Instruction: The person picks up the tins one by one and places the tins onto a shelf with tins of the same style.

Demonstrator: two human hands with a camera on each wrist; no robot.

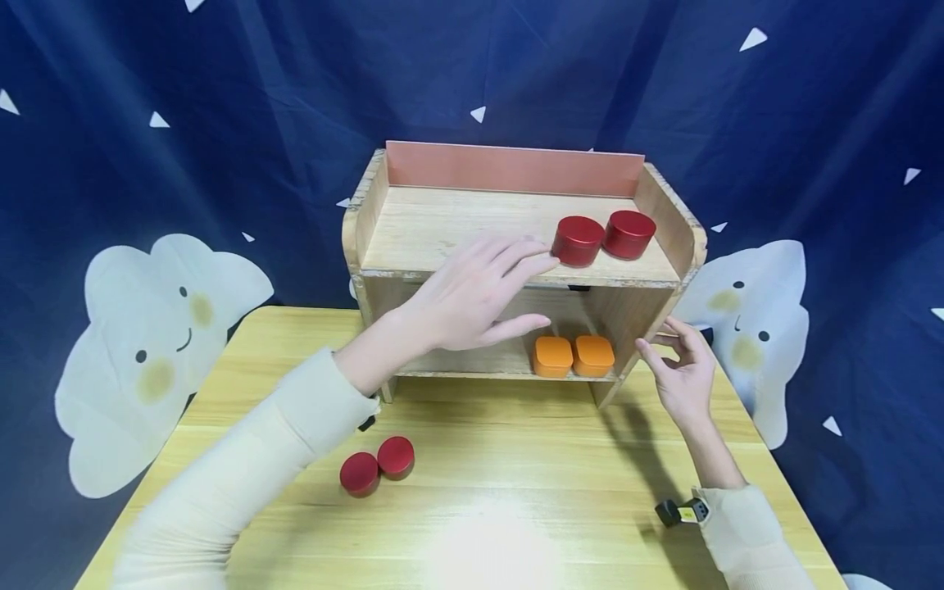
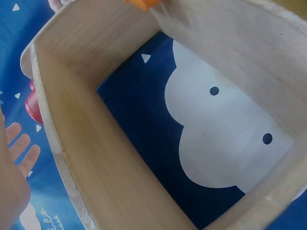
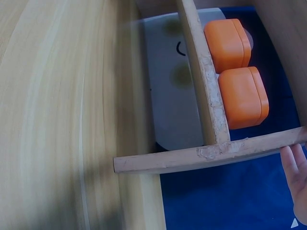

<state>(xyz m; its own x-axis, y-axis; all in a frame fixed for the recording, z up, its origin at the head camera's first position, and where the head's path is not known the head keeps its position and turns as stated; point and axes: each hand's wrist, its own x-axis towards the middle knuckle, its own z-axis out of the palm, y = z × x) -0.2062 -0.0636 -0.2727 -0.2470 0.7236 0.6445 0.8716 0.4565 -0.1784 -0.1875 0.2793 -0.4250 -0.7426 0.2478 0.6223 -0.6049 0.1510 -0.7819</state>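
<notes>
At the shelf [image 1: 435, 221], left hand [image 1: 478, 291], fingers extended, grip wide, is beside red tin [image 1: 578, 243]; right hand [image 1: 686, 370], loosely spread, touches side panel [image 1: 630, 319].

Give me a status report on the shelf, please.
Left grip open beside red tins up top. Right grip at right side of shelf. Two more red tins on table. No obstruction visible.

Left grip [image 1: 483, 291] outstretched and unclenched, right grip [image 1: 686, 373] lower, loosely bent
</notes>
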